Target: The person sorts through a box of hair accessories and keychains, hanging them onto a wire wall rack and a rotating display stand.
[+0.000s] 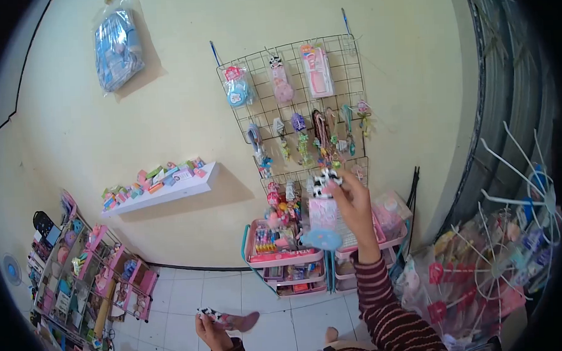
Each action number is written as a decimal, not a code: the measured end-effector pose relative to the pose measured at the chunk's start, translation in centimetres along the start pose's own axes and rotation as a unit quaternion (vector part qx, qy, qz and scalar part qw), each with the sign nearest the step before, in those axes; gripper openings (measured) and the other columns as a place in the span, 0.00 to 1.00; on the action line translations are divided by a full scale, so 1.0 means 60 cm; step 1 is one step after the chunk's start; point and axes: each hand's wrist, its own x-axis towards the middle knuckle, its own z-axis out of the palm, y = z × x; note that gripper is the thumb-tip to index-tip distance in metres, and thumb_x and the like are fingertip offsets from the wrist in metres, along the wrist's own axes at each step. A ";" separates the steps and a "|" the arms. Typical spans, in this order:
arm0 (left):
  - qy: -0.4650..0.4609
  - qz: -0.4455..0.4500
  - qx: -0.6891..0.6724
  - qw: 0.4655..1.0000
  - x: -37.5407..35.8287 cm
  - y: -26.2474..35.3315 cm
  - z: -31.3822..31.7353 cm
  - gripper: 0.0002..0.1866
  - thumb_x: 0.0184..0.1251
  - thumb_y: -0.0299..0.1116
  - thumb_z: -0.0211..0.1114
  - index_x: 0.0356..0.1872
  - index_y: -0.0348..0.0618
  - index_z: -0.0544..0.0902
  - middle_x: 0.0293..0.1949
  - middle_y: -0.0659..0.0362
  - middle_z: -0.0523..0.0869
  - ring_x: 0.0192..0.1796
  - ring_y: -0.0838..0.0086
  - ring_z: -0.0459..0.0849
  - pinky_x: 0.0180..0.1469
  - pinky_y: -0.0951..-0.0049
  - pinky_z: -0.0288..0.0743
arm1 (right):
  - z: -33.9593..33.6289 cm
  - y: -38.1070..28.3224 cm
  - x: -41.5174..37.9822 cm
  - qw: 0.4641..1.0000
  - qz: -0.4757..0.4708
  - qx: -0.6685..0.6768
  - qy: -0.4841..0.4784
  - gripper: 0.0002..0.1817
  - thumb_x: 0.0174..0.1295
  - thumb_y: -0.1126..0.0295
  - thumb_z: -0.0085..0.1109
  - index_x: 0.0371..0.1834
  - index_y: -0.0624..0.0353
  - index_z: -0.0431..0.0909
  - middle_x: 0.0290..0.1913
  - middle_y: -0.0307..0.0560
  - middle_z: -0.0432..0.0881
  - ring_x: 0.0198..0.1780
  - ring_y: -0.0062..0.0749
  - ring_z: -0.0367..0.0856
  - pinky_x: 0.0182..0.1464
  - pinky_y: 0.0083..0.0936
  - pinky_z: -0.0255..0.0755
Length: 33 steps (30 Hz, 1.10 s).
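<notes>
My right hand (355, 204) is raised before the wire grid, its fingers pinching the black-and-white cow-patterned top of a clear packet (322, 212). That packet has a pink patterned middle and a rounded light-blue lower end. Lower down, over the floor, my left hand (213, 334) grips a second packet (236, 322) by its cow-patterned end; its pinkish rounded end points right. On the wire grid (258, 55) hangs a similar cow-topped pink packet (281, 79), between a blue round item (238, 93) and a pink boxed item (316, 72).
Keychains and straps (320, 134) hang lower on the grid. Beneath stand pink trolleys (284, 259) full of small goods. A white wall shelf (170, 195) holds small boxes. Racks of goods (92, 269) stand left; a wire display (494, 267) with bagged items is close on the right.
</notes>
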 end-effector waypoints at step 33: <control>-0.164 -0.135 -0.096 0.972 0.369 -0.354 0.332 0.06 0.55 0.28 0.54 0.29 0.36 0.73 0.21 0.64 0.74 0.22 0.86 0.68 0.24 0.87 0.59 | 0.175 0.218 0.621 0.967 -0.237 -0.091 -0.040 0.12 0.58 0.71 0.42 0.42 0.56 0.73 0.19 0.29 0.70 0.16 0.08 0.49 0.16 0.11 0.44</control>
